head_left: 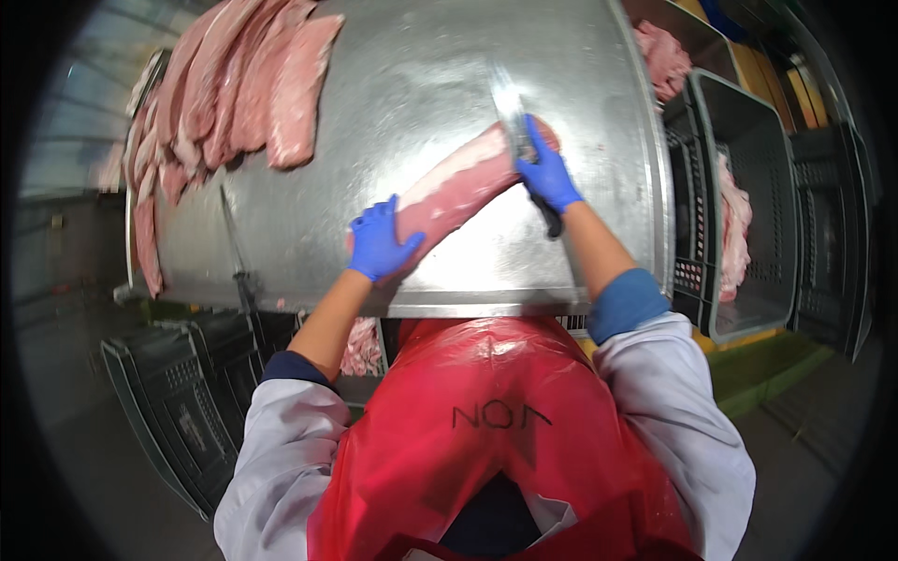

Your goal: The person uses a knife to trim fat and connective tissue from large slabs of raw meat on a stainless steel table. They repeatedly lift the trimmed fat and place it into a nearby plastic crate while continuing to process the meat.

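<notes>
A long pink pork loin with a whitish fat strip lies slantwise on the steel table. Across its near left end, my blue-gloved left hand grips the meat, thumb on one side and fingers on the other. My right hand, also gloved in blue, is closed round a knife at the loin's far right end. The blade points away from me over the meat, its tip blurred by glare. Part of the black handle shows below my palm.
Several long meat pieces are heaped at the table's far left. A thin rod-like tool lies near the left front edge. Grey crates holding pale trimmings stand at the right. More dark crates are at the lower left.
</notes>
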`<state>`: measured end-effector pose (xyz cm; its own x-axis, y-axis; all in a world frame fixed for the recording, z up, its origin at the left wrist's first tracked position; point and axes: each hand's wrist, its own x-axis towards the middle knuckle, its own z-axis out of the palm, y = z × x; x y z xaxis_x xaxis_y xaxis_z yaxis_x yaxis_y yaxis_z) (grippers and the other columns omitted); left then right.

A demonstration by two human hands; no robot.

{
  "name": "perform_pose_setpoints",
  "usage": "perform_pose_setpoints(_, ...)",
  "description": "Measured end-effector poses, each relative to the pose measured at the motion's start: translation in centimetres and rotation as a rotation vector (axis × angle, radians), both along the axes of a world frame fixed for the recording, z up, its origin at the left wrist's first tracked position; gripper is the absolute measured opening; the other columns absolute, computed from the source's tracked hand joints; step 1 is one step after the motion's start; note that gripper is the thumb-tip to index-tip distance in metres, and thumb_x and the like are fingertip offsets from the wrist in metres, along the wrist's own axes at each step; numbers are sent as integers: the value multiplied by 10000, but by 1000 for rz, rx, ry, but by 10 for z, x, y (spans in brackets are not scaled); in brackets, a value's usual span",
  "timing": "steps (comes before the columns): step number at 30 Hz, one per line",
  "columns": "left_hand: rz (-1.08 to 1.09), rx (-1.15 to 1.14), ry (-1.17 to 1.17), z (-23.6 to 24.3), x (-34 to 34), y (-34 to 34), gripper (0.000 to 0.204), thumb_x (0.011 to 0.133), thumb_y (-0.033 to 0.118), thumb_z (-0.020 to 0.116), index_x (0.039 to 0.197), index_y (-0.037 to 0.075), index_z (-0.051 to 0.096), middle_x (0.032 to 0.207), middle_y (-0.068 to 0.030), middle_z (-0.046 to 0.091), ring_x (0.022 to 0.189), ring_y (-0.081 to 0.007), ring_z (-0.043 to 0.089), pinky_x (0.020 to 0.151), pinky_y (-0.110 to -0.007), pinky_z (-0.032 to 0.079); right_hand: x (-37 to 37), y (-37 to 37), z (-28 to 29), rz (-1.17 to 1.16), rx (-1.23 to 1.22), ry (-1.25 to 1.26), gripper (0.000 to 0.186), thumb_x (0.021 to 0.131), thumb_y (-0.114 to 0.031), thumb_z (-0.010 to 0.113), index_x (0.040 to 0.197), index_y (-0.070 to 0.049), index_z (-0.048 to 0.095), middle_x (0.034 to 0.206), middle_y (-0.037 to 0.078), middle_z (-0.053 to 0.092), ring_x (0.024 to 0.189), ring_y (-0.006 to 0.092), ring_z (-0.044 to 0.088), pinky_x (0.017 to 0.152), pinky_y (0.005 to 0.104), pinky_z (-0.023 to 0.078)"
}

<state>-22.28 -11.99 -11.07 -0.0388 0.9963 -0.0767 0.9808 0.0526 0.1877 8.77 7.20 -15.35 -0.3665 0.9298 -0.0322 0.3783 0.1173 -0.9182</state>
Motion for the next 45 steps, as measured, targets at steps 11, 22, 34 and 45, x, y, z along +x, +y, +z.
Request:
perform_pose_setpoints(11, -15, 51, -255, 3, -3, -55, 917, 838, 585, 682, 1489, -1, 406, 1274, -237, 530, 1112, -376, 527, 995, -499, 381, -3, 37, 79, 286, 172, -672, 774, 884, -95, 566, 1578, -341, 330, 1054, 234, 700, 871, 393, 697, 811, 448, 562)
perform_pose_setpoints(22, -50, 18, -267, 2, -1, -42, 890, 862, 570, 665, 1478, -20, 410, 1239, -222, 545, 1081, -369, 536, 981, -479, 406, -5, -22, 106, 162, -338, -440, 805, 869, -101, 609, 1593, -294, 315, 852, 197, 676, 669, 229, 675, 707, 366, 571)
perform_pose_setpoints(34, -31, 5, -203, 17, 2, -12, 709, 818, 456, 726, 1314, -9, 522, 1142, -214, 565, 1020, -384, 557, 922, -479, 443, 66, -118, 138, 225, -585, -209, 822, 858, -7, 592, 1597, -260, 334, 817, 129, 681, 624, 163, 629, 604, 322, 524)
perform_pose_setpoints(45, 351, -88, -224, 16, 124, 195, 472, 808, 435, 738, 939, -18, 715, 936, -242, 713, 892, -395, 691, 846, -452, 545, 44, -23, 72, -92, -352, 169, 854, 889, -111, 626, 1626, -266, 225, 793, 102, 676, 586, 120, 603, 583, 306, 546)
